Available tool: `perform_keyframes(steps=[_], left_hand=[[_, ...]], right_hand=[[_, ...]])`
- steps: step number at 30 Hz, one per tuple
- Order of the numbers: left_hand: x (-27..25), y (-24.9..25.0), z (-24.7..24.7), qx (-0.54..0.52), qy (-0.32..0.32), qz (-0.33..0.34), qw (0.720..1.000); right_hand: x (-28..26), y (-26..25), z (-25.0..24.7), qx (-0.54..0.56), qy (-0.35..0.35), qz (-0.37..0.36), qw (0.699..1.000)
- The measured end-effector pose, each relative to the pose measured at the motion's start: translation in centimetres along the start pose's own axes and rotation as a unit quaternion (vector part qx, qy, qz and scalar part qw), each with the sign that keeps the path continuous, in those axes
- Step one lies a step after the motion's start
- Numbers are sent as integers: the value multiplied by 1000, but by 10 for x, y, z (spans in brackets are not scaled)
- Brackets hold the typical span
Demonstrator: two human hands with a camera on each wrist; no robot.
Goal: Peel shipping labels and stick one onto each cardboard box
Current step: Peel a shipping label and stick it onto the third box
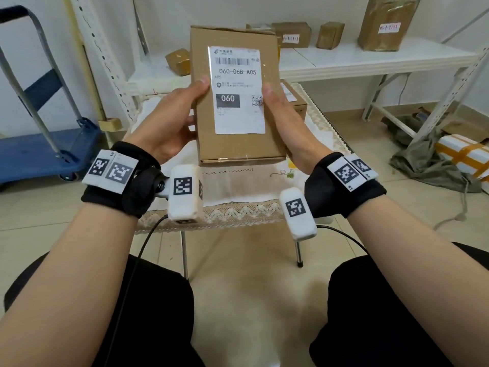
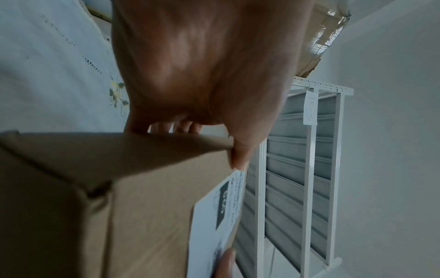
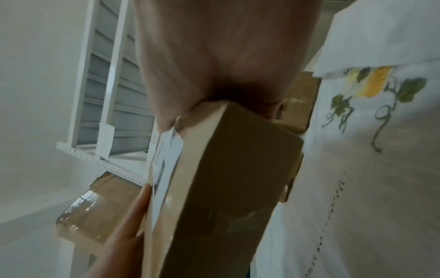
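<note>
A: Centre of the head view, the cardboard box (image 1: pixel 238 102) is up off the worktop (image 1: pixel 238 186), held between both hands, shipping label (image 1: pixel 239 91) facing the camera.

B: And the grips?

A: The left hand (image 1: pixel 169 120) is clamped on the box's left edge, thumb over the front beside the label. The right hand (image 1: pixel 288 128) is wrapped on the right edge, thumb on the label's margin. The fingers behind the box are mostly hidden.

B: Anything hard to read?

A: The label's small print is blurred; both wrist views are smeared and mostly palm.

B: The room?

A: There's a lace-edged cloth on the worktop, a white shelf (image 1: pixel 370 59) with taped parcels (image 1: pixel 386 22) at upper right, a blue trolley (image 1: pixel 39 152) at left, and a tiled floor.
</note>
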State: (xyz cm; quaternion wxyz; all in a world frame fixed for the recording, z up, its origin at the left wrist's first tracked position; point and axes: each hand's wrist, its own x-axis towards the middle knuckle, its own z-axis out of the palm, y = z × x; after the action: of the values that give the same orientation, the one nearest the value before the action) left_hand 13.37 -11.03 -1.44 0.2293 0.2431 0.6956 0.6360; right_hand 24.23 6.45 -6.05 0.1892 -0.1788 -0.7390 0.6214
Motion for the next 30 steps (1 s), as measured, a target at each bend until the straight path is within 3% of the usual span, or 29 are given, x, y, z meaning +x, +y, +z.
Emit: perform_keyframes(steps=[4, 8, 11, 15, 17, 21, 24, 30], left_hand=[[2, -4, 1, 40, -4, 8, 999], [4, -4, 4, 193, 71, 76, 976], [3, -1, 12, 341, 74, 170, 922], [6, 0, 27, 494, 66, 289, 818], [6, -3, 35, 523, 77, 314, 788], [4, -8, 37, 555, 104, 332, 755], [5, -5, 33, 566, 125, 333, 744], [19, -10, 2, 524, 143, 270, 795]], right_hand=[[5, 9, 0, 34, 5, -12, 999], [2, 4, 2, 0, 16, 0, 1000], [-2, 0, 6, -15, 11, -12, 1000], [-12, -8, 11, -62, 0, -52, 997], [-14, -9, 12, -81, -7, -69, 994], [-15, -8, 11, -71, -2, -86, 994], [-14, -8, 9, -57, -4, -85, 995], [-16, -7, 4, -80, -16, -81, 993]])
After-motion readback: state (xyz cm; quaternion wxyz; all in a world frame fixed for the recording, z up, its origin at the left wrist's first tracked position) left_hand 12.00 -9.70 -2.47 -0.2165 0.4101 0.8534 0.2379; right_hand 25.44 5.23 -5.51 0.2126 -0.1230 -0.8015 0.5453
